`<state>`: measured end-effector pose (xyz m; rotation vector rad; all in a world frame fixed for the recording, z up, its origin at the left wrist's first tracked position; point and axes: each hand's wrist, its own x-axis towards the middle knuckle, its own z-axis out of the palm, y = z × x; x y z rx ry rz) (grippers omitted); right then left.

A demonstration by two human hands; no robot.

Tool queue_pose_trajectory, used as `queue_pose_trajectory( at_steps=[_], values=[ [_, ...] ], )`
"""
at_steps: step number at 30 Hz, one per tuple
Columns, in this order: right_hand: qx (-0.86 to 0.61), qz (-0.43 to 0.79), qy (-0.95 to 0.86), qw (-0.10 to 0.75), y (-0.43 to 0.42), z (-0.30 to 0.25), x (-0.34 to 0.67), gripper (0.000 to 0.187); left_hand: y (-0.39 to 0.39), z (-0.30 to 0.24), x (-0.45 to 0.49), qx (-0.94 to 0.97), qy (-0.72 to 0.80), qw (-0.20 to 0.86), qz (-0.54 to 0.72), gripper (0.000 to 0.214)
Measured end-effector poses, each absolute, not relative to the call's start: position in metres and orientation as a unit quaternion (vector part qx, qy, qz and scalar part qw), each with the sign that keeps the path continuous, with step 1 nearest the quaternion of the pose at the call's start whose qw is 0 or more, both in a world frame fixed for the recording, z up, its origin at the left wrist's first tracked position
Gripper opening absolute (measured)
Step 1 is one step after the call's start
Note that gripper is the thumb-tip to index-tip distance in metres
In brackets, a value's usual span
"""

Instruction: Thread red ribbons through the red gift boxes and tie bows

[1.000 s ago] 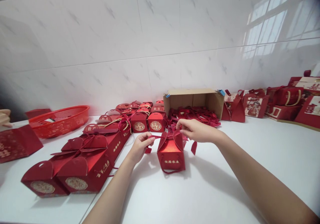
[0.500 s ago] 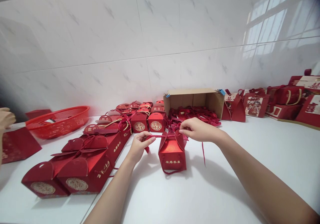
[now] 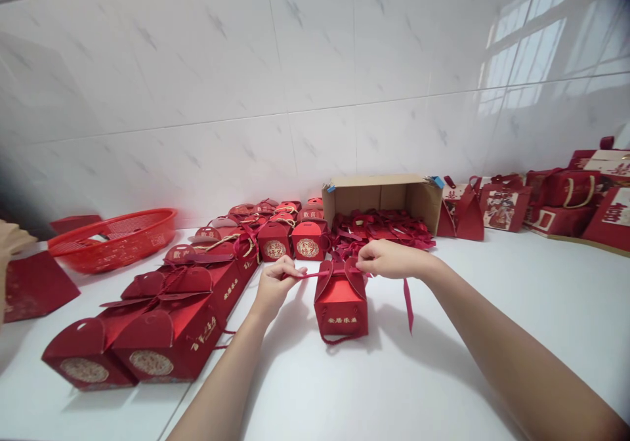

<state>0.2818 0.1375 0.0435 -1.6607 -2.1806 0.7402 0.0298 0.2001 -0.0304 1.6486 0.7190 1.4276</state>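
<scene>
A small red gift box (image 3: 341, 310) with gold characters and a red cord on its front stands upright on the white table, its top flaps folded together. A dark red ribbon (image 3: 315, 275) runs through the flaps at the top. To the left of the box, my left hand (image 3: 274, 287) pinches one end of that ribbon between thumb and fingers. My right hand (image 3: 391, 259) is closed at the right flap, gripping the ribbon there, and a loose ribbon tail (image 3: 408, 306) hangs below it. The fingertips of my right hand partly hide their grip.
Rows of filled-out red boxes (image 3: 162, 336) stand on the left. Behind them sits a red plastic basket (image 3: 113, 247). A cardboard box (image 3: 433, 208) spilling red ribbons is at the back. Red gift bags (image 3: 504, 206) line the right wall side. Another person's hand (image 3: 12, 237) shows at the far left.
The ribbon has slid rightward through the flaps: its tail under my right hand hangs wider and longer, and the left end no longer dangles. The other person's hand at far left has moved.
</scene>
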Motion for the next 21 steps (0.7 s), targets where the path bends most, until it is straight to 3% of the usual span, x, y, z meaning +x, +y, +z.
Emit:
queue_pose_trajectory(
  at_steps=[8, 11, 17, 21],
  values=[
    [-0.503, 0.398, -0.759, 0.115, 0.142, 0.041, 0.294, 0.02, 0.2, -0.034, 0.033, 0.682, 0.291, 0.308, 0.596, 0.015],
    [-0.497, 0.408, -0.758, 0.11, 0.142, 0.043, 0.295, 0.022, 0.201, -0.036, 0.032, 0.692, 0.295, 0.269, 0.602, 0.015],
    [-0.513, 0.398, -0.755, 0.089, 0.143, 0.043, 0.295, 0.027, 0.203, -0.038, 0.026, 0.736, 0.327, 0.083, 0.587, 0.013],
    [-0.512, 0.38, -0.764, 0.098, 0.143, 0.043, 0.295, 0.03, 0.202, -0.036, 0.025, 0.735, 0.333, 0.058, 0.588, 0.015]
  ],
)
